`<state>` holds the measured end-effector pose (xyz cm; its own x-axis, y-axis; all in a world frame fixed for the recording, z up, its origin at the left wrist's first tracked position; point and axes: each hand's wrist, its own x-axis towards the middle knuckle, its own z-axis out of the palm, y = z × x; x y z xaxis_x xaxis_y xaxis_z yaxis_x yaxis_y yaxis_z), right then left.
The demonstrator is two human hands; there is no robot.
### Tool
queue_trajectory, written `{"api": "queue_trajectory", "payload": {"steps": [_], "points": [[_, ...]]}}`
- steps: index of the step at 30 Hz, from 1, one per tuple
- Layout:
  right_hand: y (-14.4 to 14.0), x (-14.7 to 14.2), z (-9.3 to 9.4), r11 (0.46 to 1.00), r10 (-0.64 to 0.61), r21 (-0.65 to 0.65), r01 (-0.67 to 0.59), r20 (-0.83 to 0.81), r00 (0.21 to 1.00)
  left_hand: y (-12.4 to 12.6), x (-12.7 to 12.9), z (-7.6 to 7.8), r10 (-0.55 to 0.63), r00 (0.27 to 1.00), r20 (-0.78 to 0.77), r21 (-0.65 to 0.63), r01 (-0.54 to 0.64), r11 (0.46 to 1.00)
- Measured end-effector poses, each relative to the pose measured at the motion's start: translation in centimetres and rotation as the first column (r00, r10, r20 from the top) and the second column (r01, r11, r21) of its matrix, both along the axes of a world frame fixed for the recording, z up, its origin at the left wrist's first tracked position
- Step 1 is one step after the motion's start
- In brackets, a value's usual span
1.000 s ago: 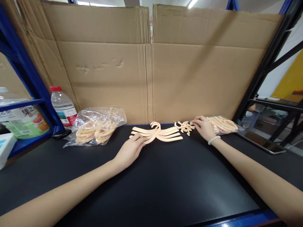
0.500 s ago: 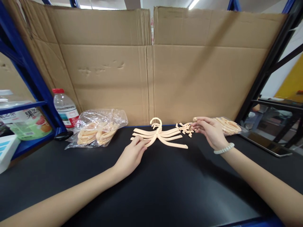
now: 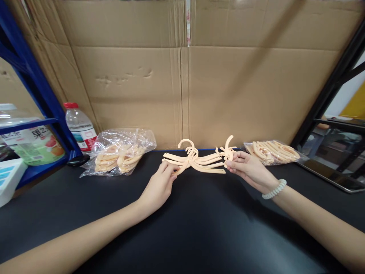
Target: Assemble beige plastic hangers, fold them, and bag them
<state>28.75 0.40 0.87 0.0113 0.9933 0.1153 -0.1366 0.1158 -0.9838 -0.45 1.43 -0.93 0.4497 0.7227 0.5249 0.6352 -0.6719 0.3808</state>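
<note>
Several cream plastic hangers (image 3: 203,165) lie overlapped on the black table, their hooks toward the back. My left hand (image 3: 159,182) is closed on the left arm of the front hanger, fingers and thumb pinching it. Just off the stack's right ends, my right hand (image 3: 251,167) pinches a curved cream plastic piece (image 3: 229,143) that points upward. Its lower end is hidden by my fingers. Right behind it lies a small heap of cream plastic bits (image 3: 221,151), partly covered by the piece and my hand.
A clear bag of cream parts (image 3: 119,158) lies at left, another bag (image 3: 275,150) at right. Beside the left bag stand a red-capped bottle (image 3: 81,127) and a blue frame (image 3: 37,72). A flat dark device (image 3: 333,173) lies at far right. A cardboard wall (image 3: 128,80) closes the back.
My right hand has come lower, and a curved piece now stands up from its fingers. My left hand keeps its hold on the front hanger. The view has tilted down slightly.
</note>
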Motion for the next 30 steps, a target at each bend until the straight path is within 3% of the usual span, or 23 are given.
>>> {"api": "queue_trajectory", "payload": {"steps": [6,10,15,21,30], "points": [[1.0,1.4,-0.2,0.989,0.113,-0.103,-0.109,0.033,0.993,0.1,0.2,0.0,0.002,1.0,0.031,-0.006,-0.002,1.0],[1.4,2.3,-0.4,0.96,0.248,-0.157,-0.232,0.097,0.964,-0.1,0.2,0.1,0.003,1.0,0.017,-0.015,-0.003,1.0],[1.1,2.3,-0.2,0.913,0.355,-0.231,-0.336,0.046,0.934,0.0,0.2,0.0,-0.013,1.0,-0.001,-0.001,0.013,1.0],[0.9,2.0,0.0,0.862,0.406,-0.322,-0.392,-0.024,0.913,0.0,0.1,-0.2,-0.001,1.0,-0.024,0.03,0.002,1.0],[0.7,1.7,0.1,0.841,0.395,-0.374,-0.391,-0.068,0.916,-0.2,0.2,0.0,-0.007,1.0,-0.02,0.021,0.008,1.0]]}}
